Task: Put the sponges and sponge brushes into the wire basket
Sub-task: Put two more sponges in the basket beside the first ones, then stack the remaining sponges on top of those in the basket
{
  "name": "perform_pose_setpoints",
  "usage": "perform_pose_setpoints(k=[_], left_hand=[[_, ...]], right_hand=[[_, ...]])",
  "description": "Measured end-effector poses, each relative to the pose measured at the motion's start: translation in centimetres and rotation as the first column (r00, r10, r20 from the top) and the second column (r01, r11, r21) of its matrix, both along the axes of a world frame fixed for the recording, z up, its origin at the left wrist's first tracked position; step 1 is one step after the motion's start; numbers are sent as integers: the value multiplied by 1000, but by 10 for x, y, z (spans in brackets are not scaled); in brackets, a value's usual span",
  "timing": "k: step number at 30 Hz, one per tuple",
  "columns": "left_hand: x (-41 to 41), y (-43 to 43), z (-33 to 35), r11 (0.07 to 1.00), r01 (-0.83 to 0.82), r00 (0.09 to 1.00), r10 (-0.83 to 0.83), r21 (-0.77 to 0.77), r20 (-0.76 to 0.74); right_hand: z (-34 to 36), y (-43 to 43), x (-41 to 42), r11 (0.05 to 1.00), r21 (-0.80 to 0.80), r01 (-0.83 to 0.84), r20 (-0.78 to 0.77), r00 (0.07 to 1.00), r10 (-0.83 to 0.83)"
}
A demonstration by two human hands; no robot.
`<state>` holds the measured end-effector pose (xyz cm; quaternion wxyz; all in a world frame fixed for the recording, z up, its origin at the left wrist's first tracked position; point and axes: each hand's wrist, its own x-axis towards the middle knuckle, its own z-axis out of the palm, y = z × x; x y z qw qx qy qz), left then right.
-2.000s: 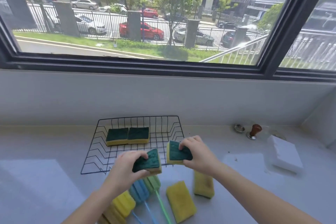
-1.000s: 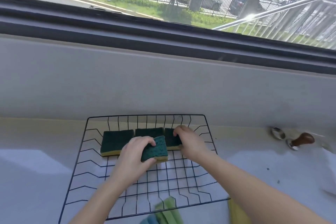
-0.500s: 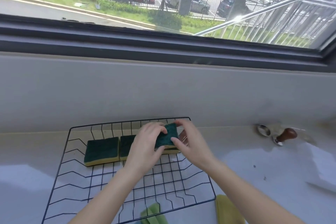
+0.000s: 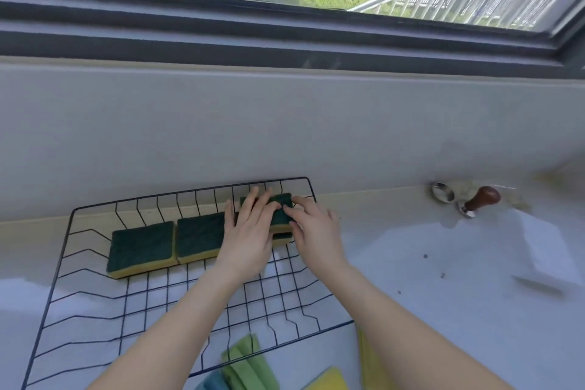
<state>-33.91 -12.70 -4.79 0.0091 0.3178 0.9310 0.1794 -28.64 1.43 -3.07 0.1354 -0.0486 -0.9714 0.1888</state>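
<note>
A black wire basket (image 4: 68,233) lies on the white counter by the wall. Two green-topped yellow sponges (image 4: 142,247) (image 4: 199,236) lie side by side along its back. At the back right, another such sponge (image 4: 282,203) sits on top of a fourth (image 4: 281,239). My left hand (image 4: 250,231) lies over the top sponge and grips it. My right hand (image 4: 313,231) touches its right edge with the fingertips. In front of the basket lie a green sponge brush (image 4: 247,364), a blue one (image 4: 215,385) and yellow sponges (image 4: 329,380) (image 4: 370,358), all cut off by the frame edge.
A white block (image 4: 547,250) rests on the counter at the right. A wooden-handled metal tool (image 4: 478,199) and a small metal ring (image 4: 443,191) stand by the wall behind it. The wall and window sill rise just behind the basket.
Both hands carried a sponge each from the counter into the basket. The right one's sponge lies at the back right; my left hand has lowered its sponge on top of it.
</note>
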Motion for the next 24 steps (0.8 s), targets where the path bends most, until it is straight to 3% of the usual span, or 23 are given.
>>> perform_pose_setpoints(k=[5,7,10,12,13,15,18,22,24], left_hand=[[12,1,14,994,-10,998,16,-113,59],[28,4,31,993,-94,989,101,-68,105],[77,0,63,939,-198,977,167,282,132],[126,-13,82,856,-156,969,36,493,244],[154,-24,85,847,-117,954,-50,519,297],[210,-43,77,878,-38,922,-153,477,355],[263,-60,51,884,5,896,-212,467,390],[280,-50,47,966,-128,824,-23,226,567],[281,-36,46,972,-206,816,107,114,568]], right_hand=[[6,0,3,1000,-24,-6,92,996,8],[16,-2,7,995,-92,-27,123,992,38],[32,-3,35,926,-370,69,22,998,-66],[41,6,68,818,-529,227,-38,956,-290],[43,15,87,771,-567,291,-32,927,-373],[41,40,129,744,-546,384,57,904,-424],[29,72,190,807,-372,459,271,885,-379],[16,80,221,851,-279,446,459,840,-290],[10,75,216,886,-240,398,484,840,-246]])
